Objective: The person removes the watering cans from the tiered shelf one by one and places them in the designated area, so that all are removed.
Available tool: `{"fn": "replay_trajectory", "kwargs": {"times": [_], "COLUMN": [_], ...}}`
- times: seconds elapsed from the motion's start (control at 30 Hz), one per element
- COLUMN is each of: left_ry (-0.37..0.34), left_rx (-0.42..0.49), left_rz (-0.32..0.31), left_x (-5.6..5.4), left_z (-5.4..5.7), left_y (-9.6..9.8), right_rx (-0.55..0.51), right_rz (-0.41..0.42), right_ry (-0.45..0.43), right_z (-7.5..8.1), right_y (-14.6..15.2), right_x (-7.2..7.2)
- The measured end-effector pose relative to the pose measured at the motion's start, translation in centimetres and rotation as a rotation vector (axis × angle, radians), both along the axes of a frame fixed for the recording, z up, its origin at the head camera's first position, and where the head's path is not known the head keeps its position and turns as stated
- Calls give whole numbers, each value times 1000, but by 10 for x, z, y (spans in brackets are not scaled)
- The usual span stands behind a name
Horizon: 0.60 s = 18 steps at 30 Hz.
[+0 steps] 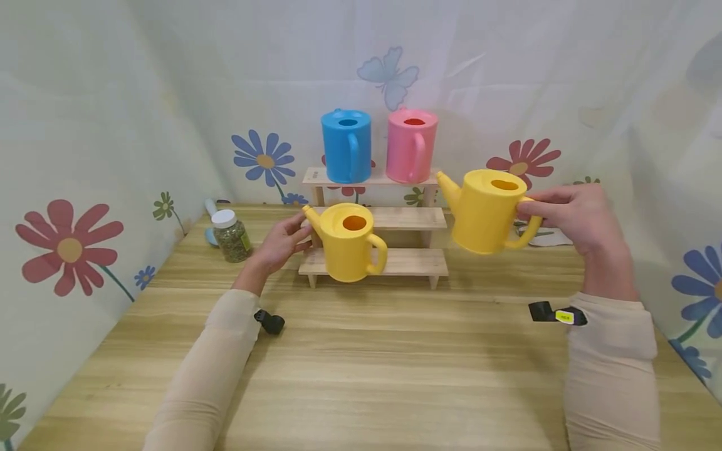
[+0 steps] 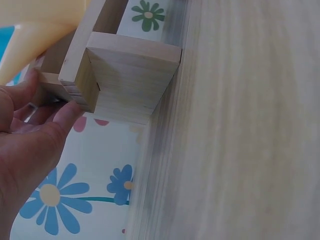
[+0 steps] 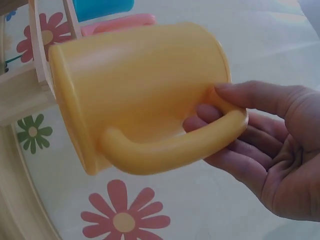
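Beside the left end of a small three-step wooden shelf is my left hand. Its thumb and fingers pinch the shelf's end, as the left wrist view shows. A yellow watering can stands at the lowest step, base overlapping the front edge, spout near the left fingers. My right hand holds a second yellow watering can up by its handle, right of the shelf, spout toward the left. Blue and pink watering cans stand on the top step, handles facing me.
A white-lidded jar of dried green bits stands left of the shelf, with a light blue utensil behind it. On the right, partly hidden behind the right hand, lies a white item. A flowered curtain hangs behind the wooden table.
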State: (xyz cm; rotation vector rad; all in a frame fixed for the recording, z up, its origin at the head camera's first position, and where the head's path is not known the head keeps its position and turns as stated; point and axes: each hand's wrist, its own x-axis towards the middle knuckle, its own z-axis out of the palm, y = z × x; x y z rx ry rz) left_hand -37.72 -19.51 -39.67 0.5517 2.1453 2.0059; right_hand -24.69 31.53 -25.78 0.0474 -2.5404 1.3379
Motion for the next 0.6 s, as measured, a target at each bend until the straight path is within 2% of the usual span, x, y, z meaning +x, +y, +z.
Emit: {"fn": "replay_trajectory", "kwargs": {"times": [0.2,0.37,0.6], "left_ry": [-8,-5,0], "left_rx": [-2,-3,-10], "left_rz": [10,6,11], "left_x": [1,-1,-2], "left_z": [-2,-3,-2], "left_y": [0,0,0], "right_rx": [27,31,26], "right_rz": [-106,-199,-259], "right_ry": [-68,-63,-44], "right_z": [-2,-7,-25], "right_y": [2,-2,-15], "right_x": [-2,-8,-28]}}
